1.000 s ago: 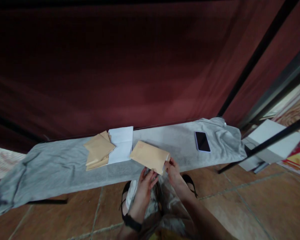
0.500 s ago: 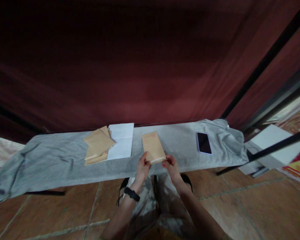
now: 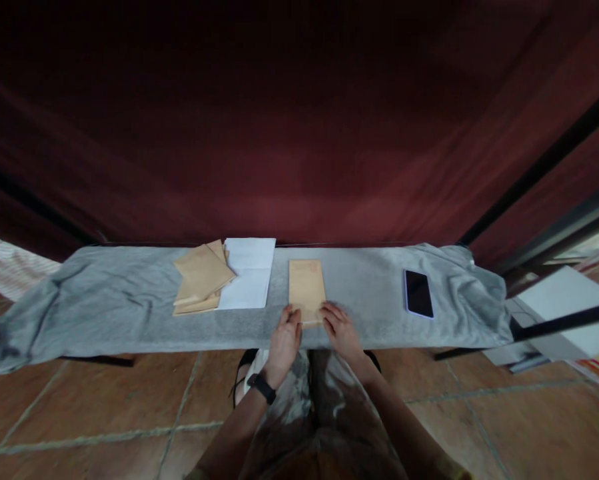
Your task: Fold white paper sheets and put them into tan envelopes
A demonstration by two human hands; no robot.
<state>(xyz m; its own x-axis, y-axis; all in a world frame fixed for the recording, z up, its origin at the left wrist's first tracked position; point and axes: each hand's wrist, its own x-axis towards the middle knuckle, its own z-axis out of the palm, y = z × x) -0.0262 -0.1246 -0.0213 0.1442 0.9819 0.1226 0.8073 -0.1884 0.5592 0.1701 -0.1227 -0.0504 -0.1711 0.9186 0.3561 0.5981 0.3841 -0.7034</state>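
Note:
A brown paper envelope [image 3: 306,285] lies nearly straight on the grey cloth [image 3: 364,280], with faint red print near its far right corner. My left hand [image 3: 284,339] grips its near left corner, thumb and fingers closed at the edge. Over the near right edge, the bent fingers of my right hand [image 3: 342,333] hold the other side. A pale strip shows along the envelope's near end, between my hands. Whether anything is inside the envelope cannot be seen.
Left of the envelope, several brown envelopes [image 3: 202,277] overlap a stack of white paper [image 3: 250,272]. A phone [image 3: 419,293] with a dark screen lies to the right. Behind the cloth-covered bench hangs a dark red panel [image 3: 299,167]. Black metal bars slant at both sides.
The envelope has turned from a slant to nearly straight and now rests flatter on the cloth. My right hand has shifted from its near corner onto its right edge.

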